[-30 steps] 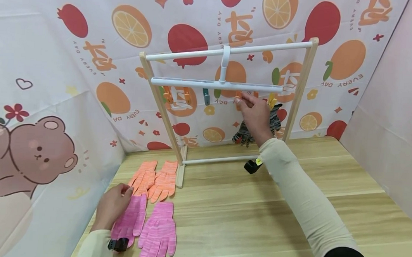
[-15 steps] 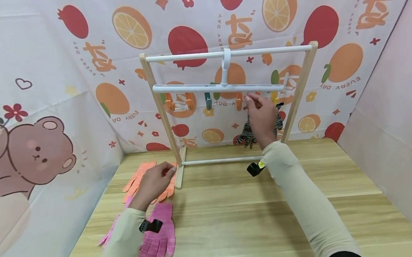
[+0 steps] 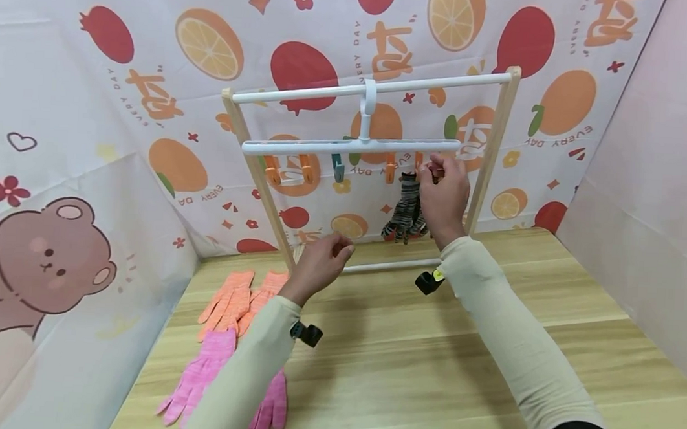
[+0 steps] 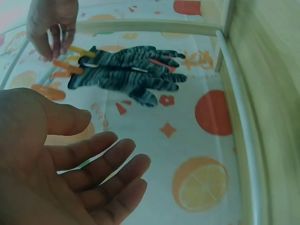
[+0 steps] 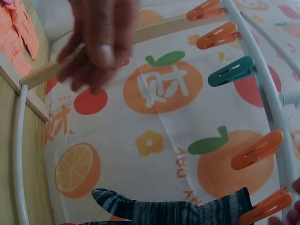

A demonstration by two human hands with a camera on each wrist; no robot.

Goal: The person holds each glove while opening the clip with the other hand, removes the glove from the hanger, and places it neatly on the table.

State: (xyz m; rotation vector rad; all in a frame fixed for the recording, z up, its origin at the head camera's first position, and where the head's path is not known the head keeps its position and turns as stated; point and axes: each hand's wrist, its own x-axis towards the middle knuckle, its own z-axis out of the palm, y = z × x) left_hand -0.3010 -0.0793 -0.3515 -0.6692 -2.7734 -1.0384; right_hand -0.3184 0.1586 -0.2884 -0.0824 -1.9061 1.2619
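Note:
My right hand (image 3: 446,194) is raised under the white hanger (image 3: 300,147), its thumb and fingertips pinching the end of an orange clothespin (image 5: 265,208). That clothespin bites the cuff of a black-and-grey striped glove (image 3: 405,208). In the left wrist view a second striped glove (image 4: 129,56) hangs beside the first, held by a yellow clothespin (image 4: 79,52); my right hand hides that clothespin in the head view. My left hand (image 3: 320,262) hovers in front of the rack with nothing in it, fingers loosely bent, lower than the gloves and to their left.
The hanger hooks over the top bar of a wood-and-white rack (image 3: 264,178). Other orange clothespins (image 3: 307,168) and a teal one (image 3: 337,167) hang along it. Orange gloves (image 3: 228,299) and pink gloves (image 3: 204,369) lie on the wooden table (image 3: 428,374) at left.
My left hand has come up from the pink gloves, rightward toward the rack. The right hand has slid right along the hanger from one orange clothespin to another, and the striped gloves have shifted.

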